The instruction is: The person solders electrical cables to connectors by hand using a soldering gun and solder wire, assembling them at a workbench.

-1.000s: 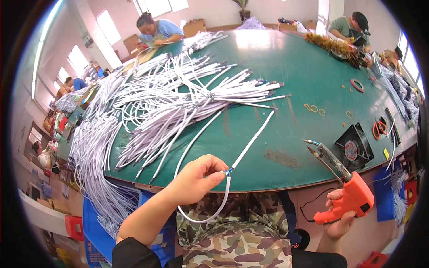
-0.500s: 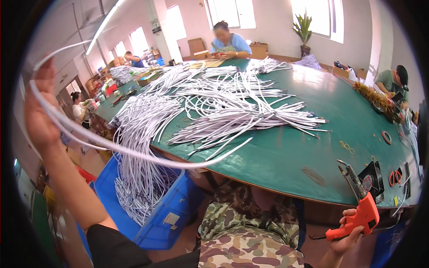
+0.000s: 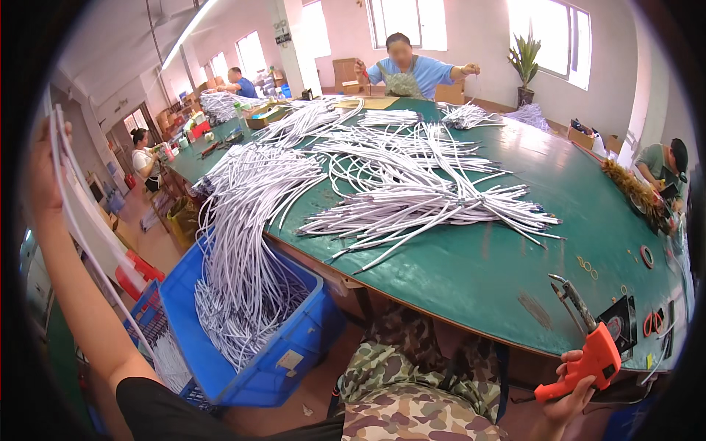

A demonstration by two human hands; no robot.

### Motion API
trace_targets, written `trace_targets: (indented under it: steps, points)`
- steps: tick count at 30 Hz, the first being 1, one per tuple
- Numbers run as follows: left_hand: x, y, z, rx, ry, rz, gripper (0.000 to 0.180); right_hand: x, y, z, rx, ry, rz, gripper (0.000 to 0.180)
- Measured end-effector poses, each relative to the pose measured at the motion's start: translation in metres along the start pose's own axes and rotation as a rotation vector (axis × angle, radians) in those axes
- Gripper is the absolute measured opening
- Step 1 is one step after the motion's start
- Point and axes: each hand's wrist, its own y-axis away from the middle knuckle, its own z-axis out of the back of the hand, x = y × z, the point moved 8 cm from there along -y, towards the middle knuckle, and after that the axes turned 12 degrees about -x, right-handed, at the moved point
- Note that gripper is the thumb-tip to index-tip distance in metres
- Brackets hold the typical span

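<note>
- left hand (image 3: 45, 173) raised high at the far left edge, fingers closed around a loop of white cable (image 3: 77, 220) that curves down past the forearm.
- below it, a blue bin (image 3: 265, 367) on the floor beside the table, with a thick bundle of white cables (image 3: 243, 242) draped off the table edge into it.
- on the green table (image 3: 485, 272), more white cables (image 3: 434, 198) fanned out in a loose pile with dark tips pointing right.
- camouflage trousers (image 3: 412, 397) at the bottom centre, under the table edge.
- right hand (image 3: 570, 386) low at the lower right, fingers wrapped around the handle of an orange glue gun (image 3: 585, 360), metal nozzle pointing up over the table edge.
- just right of the gun, a small black fan (image 3: 621, 323) on the table.
</note>
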Motion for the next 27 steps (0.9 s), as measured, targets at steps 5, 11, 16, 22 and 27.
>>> trace_targets:
  steps: [5,11,16,22,27]
  points:
    - [0.118,0.021,-0.135,0.284,-0.166,0.015,0.009,-0.017,-0.008,-0.019,0.07,0.079,-0.135,0.061]
    - [0.299,0.125,-0.353,0.323,-0.511,-0.529,0.013,-0.039,-0.016,-0.067,0.01,0.238,-0.171,0.065]
    - [0.477,0.349,-0.442,0.811,-0.628,0.106,0.045,-0.044,-0.021,-0.094,-0.009,0.267,-0.049,0.054]
    - [0.384,0.412,-0.455,1.018,-0.834,-0.308,0.042,-0.049,-0.018,-0.098,-0.045,0.285,-0.058,0.057]
    - [0.393,0.385,-0.423,1.003,-0.59,-0.649,0.035,-0.06,-0.016,-0.095,-0.046,0.175,-0.181,0.053]
